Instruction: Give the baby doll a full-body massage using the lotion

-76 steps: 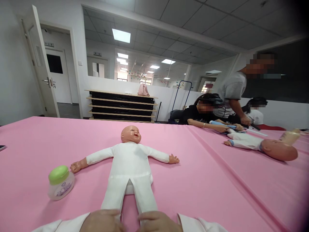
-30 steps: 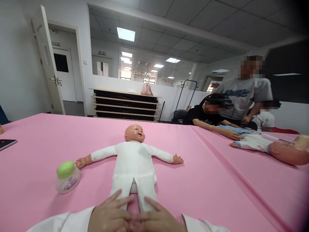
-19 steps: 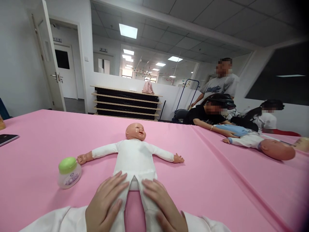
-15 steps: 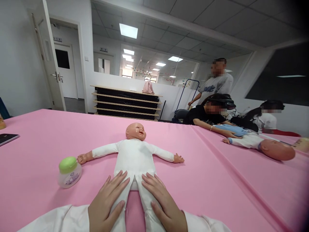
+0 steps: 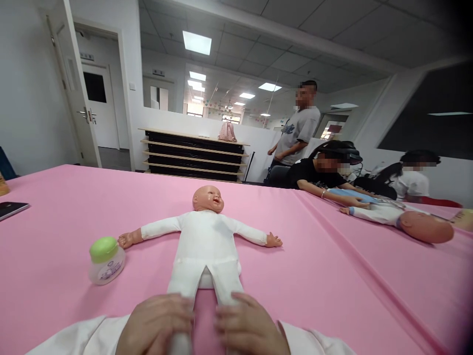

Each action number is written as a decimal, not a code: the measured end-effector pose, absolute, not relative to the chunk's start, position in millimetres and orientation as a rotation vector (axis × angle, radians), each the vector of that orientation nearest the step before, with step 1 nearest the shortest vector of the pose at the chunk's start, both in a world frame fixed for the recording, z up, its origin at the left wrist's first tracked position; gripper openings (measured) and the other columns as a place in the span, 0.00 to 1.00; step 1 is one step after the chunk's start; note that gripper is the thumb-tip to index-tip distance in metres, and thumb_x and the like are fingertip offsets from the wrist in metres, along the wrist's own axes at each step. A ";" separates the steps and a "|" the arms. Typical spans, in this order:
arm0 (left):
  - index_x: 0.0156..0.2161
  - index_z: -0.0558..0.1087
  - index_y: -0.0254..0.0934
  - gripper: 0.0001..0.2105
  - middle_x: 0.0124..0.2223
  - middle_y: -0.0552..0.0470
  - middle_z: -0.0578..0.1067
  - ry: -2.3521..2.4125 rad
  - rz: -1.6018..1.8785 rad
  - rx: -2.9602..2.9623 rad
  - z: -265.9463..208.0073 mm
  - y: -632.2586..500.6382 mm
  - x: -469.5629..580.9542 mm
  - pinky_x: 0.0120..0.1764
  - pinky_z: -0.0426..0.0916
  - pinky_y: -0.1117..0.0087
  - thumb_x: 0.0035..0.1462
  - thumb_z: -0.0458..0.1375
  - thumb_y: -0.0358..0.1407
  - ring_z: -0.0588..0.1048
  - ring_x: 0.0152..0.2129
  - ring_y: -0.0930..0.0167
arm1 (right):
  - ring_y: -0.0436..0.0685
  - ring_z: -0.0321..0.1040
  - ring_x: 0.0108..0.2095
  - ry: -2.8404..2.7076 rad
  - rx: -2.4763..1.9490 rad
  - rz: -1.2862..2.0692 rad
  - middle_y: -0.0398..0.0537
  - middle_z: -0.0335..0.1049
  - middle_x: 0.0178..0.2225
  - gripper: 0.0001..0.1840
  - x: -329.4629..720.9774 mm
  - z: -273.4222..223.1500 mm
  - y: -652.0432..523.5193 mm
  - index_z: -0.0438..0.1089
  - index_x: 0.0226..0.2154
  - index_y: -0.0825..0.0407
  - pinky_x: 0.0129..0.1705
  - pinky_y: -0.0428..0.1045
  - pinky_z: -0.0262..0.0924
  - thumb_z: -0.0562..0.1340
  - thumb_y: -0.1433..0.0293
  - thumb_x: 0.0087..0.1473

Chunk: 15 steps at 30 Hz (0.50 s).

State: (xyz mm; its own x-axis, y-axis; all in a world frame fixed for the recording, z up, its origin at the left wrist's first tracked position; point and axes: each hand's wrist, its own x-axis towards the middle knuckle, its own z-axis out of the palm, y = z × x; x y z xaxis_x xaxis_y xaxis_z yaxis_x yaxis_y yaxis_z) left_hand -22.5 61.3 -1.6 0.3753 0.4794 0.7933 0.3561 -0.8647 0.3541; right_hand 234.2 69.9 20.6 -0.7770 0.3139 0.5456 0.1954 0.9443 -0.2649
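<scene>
A baby doll (image 5: 207,236) in a white suit lies on its back, head away from me and arms spread. Across its lower leg on the left rests my left hand (image 5: 158,320), fingers laid over the cloth and blurred by motion. My right hand (image 5: 251,323) lies over the other lower leg in the same way, its fingertips smeared. Both hands look open, though how firmly they press is unclear. The doll's feet are hidden. A frosted jar (image 5: 107,261) with a green lid stands beside the doll's hand at left.
A pink cloth (image 5: 314,291) covers the table, with a raised fold on the right. Beyond it a co-worker (image 5: 314,172) leans over another doll (image 5: 424,226). Someone stands behind (image 5: 295,130). A phone (image 5: 13,209) lies at the left edge.
Both hands have slid down the doll's legs toward me, from the thighs to the lower legs, their fingers turning inward. The standing person has moved left.
</scene>
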 end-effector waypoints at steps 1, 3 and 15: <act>0.41 0.74 0.41 0.16 0.42 0.53 0.77 0.936 1.517 2.456 -2.8 63.1 -20.7 0.50 0.66 0.72 0.62 0.43 0.37 0.74 0.43 0.72 | 0.52 0.54 0.58 -2.426 -0.471 0.255 0.49 0.64 0.53 0.22 234.2 20.0 71.6 0.59 0.53 0.51 0.63 0.53 0.40 0.45 0.61 0.62; 0.50 0.69 0.43 0.15 0.52 0.53 0.71 1.243 1.457 2.380 -7.6 66.9 -14.8 0.53 0.63 0.67 0.61 0.47 0.37 0.68 0.51 0.69 | 0.55 0.47 0.61 -2.339 -0.744 0.283 0.51 0.55 0.59 0.23 232.9 18.4 75.8 0.55 0.57 0.50 0.61 0.58 0.43 0.44 0.62 0.62; 0.30 0.74 0.44 0.17 0.27 0.56 0.78 0.676 1.171 2.636 -10.3 59.1 -9.2 0.55 0.61 0.66 0.62 0.44 0.39 0.76 0.36 0.74 | 0.45 0.62 0.52 -2.785 -0.234 0.103 0.44 0.73 0.44 0.22 229.0 13.5 74.1 0.66 0.46 0.50 0.63 0.45 0.37 0.42 0.63 0.63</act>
State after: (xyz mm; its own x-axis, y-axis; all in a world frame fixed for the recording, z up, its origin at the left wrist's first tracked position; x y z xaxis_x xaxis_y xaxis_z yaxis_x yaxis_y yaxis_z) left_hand -9.2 59.1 -10.3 0.5869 0.4734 0.6569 0.3326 -0.8806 0.3376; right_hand 229.0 74.1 13.5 -0.9276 0.1743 0.3303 0.1494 0.9838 -0.0994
